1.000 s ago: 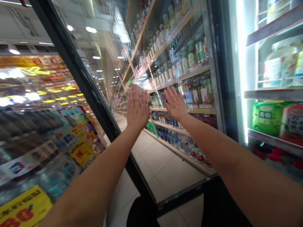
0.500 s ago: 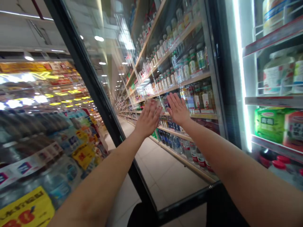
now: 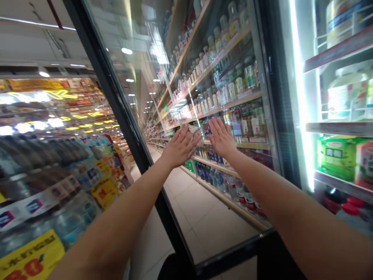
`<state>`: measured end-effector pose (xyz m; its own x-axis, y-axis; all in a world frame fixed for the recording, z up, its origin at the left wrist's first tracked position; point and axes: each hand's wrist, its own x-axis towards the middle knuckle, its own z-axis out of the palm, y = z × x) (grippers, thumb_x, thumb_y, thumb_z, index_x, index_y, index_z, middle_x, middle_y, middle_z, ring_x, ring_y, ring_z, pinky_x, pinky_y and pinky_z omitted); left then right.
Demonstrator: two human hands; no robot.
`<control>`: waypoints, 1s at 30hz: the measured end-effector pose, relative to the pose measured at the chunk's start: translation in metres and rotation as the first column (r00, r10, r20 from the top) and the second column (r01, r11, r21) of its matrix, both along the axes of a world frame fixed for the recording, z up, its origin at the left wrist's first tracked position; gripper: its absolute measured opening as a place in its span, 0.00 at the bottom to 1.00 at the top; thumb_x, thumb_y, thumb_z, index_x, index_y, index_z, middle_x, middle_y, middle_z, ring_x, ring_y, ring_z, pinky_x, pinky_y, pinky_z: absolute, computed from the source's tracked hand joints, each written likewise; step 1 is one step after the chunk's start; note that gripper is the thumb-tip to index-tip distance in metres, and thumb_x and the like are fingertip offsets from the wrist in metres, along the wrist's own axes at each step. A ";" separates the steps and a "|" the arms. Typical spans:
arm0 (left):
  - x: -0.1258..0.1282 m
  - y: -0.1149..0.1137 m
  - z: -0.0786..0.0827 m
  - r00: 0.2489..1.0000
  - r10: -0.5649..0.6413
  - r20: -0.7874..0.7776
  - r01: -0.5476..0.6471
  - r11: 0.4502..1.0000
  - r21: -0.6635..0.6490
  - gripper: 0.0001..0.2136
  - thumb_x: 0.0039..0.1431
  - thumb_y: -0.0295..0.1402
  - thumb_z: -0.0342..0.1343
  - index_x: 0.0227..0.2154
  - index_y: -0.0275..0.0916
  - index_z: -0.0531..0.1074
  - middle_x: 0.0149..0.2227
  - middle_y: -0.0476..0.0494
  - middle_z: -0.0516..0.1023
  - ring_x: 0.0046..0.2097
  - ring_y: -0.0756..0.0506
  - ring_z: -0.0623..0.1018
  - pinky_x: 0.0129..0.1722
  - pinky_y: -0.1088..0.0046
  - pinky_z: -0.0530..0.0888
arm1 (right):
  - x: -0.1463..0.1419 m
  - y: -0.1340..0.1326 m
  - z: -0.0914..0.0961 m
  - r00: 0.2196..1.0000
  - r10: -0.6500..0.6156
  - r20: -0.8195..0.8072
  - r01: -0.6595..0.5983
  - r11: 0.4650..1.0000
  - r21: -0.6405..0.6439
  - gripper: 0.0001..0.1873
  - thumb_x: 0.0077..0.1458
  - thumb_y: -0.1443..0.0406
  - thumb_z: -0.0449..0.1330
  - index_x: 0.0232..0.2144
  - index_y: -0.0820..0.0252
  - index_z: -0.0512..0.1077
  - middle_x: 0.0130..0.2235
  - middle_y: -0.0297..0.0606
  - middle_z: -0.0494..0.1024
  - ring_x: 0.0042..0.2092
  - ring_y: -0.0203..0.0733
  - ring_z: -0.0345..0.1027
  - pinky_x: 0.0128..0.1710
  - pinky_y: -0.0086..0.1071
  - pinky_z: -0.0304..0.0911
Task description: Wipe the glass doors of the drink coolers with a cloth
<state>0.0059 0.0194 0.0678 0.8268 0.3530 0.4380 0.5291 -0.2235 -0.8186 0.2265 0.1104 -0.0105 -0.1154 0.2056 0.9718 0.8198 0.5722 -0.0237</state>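
An open glass cooler door (image 3: 151,70) with a black frame stands in front of me, reflecting a shop aisle and bottle shelves. My left hand (image 3: 179,147) presses a small pale cloth (image 3: 196,133) against the glass, the cloth showing past its fingertips. My right hand (image 3: 222,137) lies flat on the glass just to the right, fingers stretched out and holding nothing. The two hands are nearly touching at mid-height of the door.
To the right the cooler interior (image 3: 338,126) is lit, with wire shelves, a large white jar (image 3: 346,95), green packs (image 3: 335,155) and red-capped bottles (image 3: 352,206). On the left are shelves of bottled water (image 3: 58,163) with yellow price tags. Beige floor tiles lie below.
My left hand has slid to the right and down across the glass with the cloth, ending close to my right hand. The right hand has stayed flat, shifting only slightly lower.
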 end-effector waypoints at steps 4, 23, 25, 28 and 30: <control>-0.003 -0.004 0.032 0.957 0.060 0.283 -0.108 0.981 0.158 0.27 0.72 0.36 0.52 0.71 0.34 0.58 0.72 0.27 0.54 0.74 0.28 0.47 0.72 0.44 0.52 | -0.002 0.002 -0.002 1.000 -0.004 -0.010 0.004 1.000 0.013 0.31 0.73 0.57 0.41 0.74 0.60 0.51 0.75 0.42 0.50 0.76 0.47 0.38 0.74 0.51 0.40; -0.029 -0.020 0.031 0.979 0.102 0.175 -0.125 0.984 0.129 0.26 0.73 0.36 0.49 0.69 0.30 0.60 0.72 0.27 0.55 0.74 0.29 0.47 0.72 0.47 0.55 | 0.023 0.015 0.011 0.995 0.032 0.094 -0.042 0.993 0.107 0.32 0.72 0.54 0.46 0.73 0.56 0.53 0.74 0.41 0.54 0.75 0.48 0.44 0.74 0.53 0.34; -0.035 -0.023 0.031 0.992 0.104 0.072 -0.111 0.988 0.105 0.25 0.74 0.37 0.49 0.69 0.37 0.61 0.70 0.31 0.60 0.74 0.31 0.51 0.71 0.48 0.57 | 0.033 0.020 0.018 0.993 0.035 0.111 -0.050 0.989 0.140 0.33 0.72 0.53 0.46 0.74 0.54 0.51 0.74 0.40 0.54 0.74 0.47 0.46 0.75 0.54 0.32; -0.042 -0.027 0.052 0.972 0.112 0.209 -0.154 0.968 0.196 0.25 0.74 0.37 0.48 0.70 0.37 0.60 0.71 0.31 0.59 0.74 0.30 0.52 0.71 0.46 0.55 | 0.040 0.026 0.023 0.998 0.006 -0.058 0.000 0.994 0.112 0.34 0.73 0.52 0.42 0.74 0.57 0.49 0.74 0.44 0.53 0.75 0.51 0.45 0.73 0.59 0.37; -0.044 -0.027 0.065 0.924 0.082 0.374 -0.192 0.945 0.266 0.26 0.73 0.37 0.48 0.70 0.33 0.59 0.72 0.28 0.54 0.74 0.30 0.49 0.72 0.45 0.55 | 0.042 0.029 0.023 0.969 -0.042 -0.244 0.054 0.998 0.043 0.36 0.73 0.52 0.39 0.74 0.63 0.47 0.74 0.50 0.51 0.75 0.57 0.43 0.70 0.65 0.42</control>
